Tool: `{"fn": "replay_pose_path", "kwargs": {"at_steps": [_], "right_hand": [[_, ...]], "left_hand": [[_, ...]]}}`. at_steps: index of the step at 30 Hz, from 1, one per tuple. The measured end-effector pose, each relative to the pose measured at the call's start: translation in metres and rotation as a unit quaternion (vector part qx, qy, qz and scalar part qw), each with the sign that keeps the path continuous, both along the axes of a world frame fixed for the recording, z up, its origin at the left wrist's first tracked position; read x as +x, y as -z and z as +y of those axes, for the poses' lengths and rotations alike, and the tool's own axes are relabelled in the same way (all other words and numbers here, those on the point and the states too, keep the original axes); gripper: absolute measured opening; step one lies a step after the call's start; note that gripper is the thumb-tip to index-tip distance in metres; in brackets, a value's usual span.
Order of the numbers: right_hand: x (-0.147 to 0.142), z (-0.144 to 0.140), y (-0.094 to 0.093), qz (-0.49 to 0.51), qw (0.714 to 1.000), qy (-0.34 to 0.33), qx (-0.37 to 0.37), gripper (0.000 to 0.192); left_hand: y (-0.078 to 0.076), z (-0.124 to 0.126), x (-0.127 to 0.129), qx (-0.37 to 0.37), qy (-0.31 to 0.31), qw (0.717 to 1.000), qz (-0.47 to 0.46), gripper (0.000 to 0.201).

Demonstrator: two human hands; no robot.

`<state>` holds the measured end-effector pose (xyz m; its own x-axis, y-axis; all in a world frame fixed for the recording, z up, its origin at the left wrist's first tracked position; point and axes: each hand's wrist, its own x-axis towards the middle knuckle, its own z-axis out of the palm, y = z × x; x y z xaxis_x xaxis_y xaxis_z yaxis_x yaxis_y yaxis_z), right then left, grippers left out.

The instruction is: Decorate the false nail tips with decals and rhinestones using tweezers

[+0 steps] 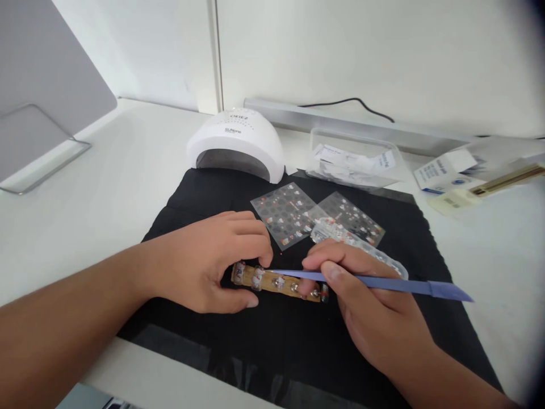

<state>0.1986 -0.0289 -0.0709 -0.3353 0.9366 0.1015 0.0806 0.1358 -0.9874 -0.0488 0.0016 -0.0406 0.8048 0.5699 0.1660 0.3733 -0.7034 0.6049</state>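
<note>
Nearest the camera, the left forearm (pixel 80 309) and right forearm (pixel 443 369) are extended over a black mat (pixel 272 335), by which the table (pixel 106 210) is probably protected. A wooden strip (pixel 268 279), set with decorated nail tips (pixel 258 279), is positioned over the mat between the hands. Its left part is straddled by the curled left hand (pixel 221 258), seemingly for steadiness; whether it is actually pinched cannot be told. A slim blue tool (pixel 395 285) is gripped pen-like in the right hand (pixel 366 289), presumably for fine control, its point directed near the left fingertips. Two sticker sheets (pixel 283 216) and a clear plastic case (pixel 395 267) are laid just beyond, apparently for easy reach, with a white SUNone nail lamp (pixel 264 139) behind.
</note>
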Motion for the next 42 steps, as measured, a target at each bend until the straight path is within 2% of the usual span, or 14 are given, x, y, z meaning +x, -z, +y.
{"fn": "replay_pose_path", "kwargs": {"at_steps": [7, 12, 18, 27, 42], "right_hand": [[0.0023, -0.0002, 0.0015, 0.001, 1.0, 0.006, -0.016, 0.019], [0.0037, -0.0002, 0.003, 0.002, 1.0, 0.006, -0.01, 0.018], [0.0022, 0.0007, 0.0024, 0.005, 1.0, 0.005, -0.022, 0.018], [0.003, 0.0001, 0.0014, 0.004, 1.0, 0.009, -0.023, 0.018], [0.0012, 0.0025, -0.0001, 0.011, 1.0, 0.005, -0.02, 0.022]], "left_hand": [[0.0014, -0.0009, 0.0006, 0.008, -0.006, 1.0, -0.005, 0.026], [0.0038, -0.0038, 0.0031, 0.006, -0.047, 0.999, 0.0, 0.018], [0.0039, -0.0055, 0.0042, 0.004, -0.063, 0.998, 0.007, 0.015], [0.0056, -0.0031, 0.0038, 0.001, -0.05, 0.999, -0.009, 0.015], [0.001, -0.0041, 0.0037, -0.001, -0.05, 0.999, 0.014, 0.019]]}}
